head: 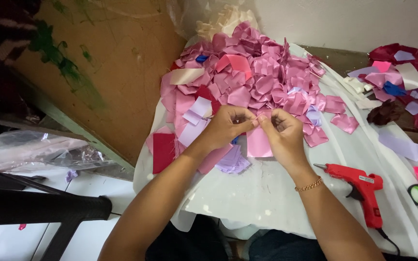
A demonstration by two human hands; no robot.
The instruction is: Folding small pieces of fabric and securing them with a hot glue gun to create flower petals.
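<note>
Both hands (257, 126) pinch something small, hidden between fingertips (255, 121)

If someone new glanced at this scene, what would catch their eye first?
Most likely the big heap of pink satin pieces at the top of the white sheet. Just below it, the left hand and right hand meet fingertip to fingertip. A red glue gun lies at the right.

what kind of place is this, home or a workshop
Probably a home craft corner rather than a proper workshop. A heap of pink and purple satin fabric pieces lies on a white cloth-covered surface, a red plastic glue gun sits nearby, and both hands work over the pile.
</note>
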